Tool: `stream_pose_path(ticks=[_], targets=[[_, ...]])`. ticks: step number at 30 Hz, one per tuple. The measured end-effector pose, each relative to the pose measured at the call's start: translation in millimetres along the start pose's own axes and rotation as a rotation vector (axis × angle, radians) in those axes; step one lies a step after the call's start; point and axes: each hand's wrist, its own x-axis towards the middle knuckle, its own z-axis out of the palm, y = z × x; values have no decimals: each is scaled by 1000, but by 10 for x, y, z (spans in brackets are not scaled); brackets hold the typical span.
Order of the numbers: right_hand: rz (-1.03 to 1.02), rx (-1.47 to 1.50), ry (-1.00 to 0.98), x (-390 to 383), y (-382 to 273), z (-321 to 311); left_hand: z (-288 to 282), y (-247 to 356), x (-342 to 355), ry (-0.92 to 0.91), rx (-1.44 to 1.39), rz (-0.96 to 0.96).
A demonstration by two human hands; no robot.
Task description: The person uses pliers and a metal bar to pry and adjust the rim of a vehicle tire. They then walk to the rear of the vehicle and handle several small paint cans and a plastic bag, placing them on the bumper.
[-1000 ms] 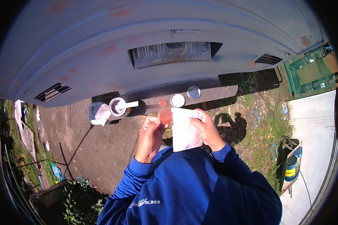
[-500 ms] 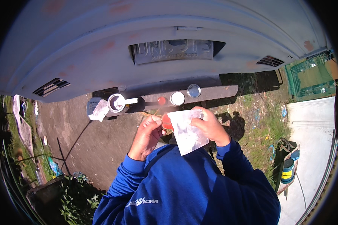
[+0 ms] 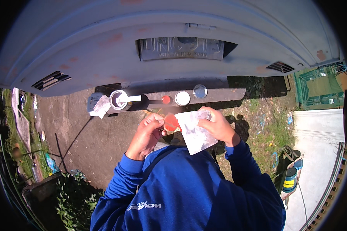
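My left hand (image 3: 145, 134) pinches a round, flat orange-red piece (image 3: 170, 121) between thumb and fingers; I cannot make out its exact kind. In my right hand (image 3: 221, 126) is a flat whitish sheet (image 3: 197, 134) with smears on it, the thumb on top. The red piece is at the sheet's left edge, in front of my chest. Beyond my hands, on the grey bumper ledge, stand an open can (image 3: 118, 101) with a pale flat stick or scraper across its mouth, a small red cap (image 3: 165, 99), a round white-topped container (image 3: 182, 98) and a round metallic lid (image 3: 200, 91).
The grey vehicle panel (image 3: 104, 61) with reddish patches and a recessed plate (image 3: 181, 49) rises ahead. Left of the can lies a crumpled pale cloth or paper (image 3: 101, 107). Grass (image 3: 258, 142) grows at right, near a pale wall (image 3: 320, 154) and a dark drum-shaped container (image 3: 290, 180).
Both hands still hold the red piece and the sheet. The red piece shows more of its round face now. The whole view has shifted slightly.
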Motion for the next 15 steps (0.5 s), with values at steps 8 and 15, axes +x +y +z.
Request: stream_pose_path(ticks=[8, 15], targets=[[43, -65, -52, 57, -88, -20, 20, 87, -9, -30, 37, -65], [39, -80, -151, 137, -82, -34, -19, 55, 6, -58, 19, -111]])
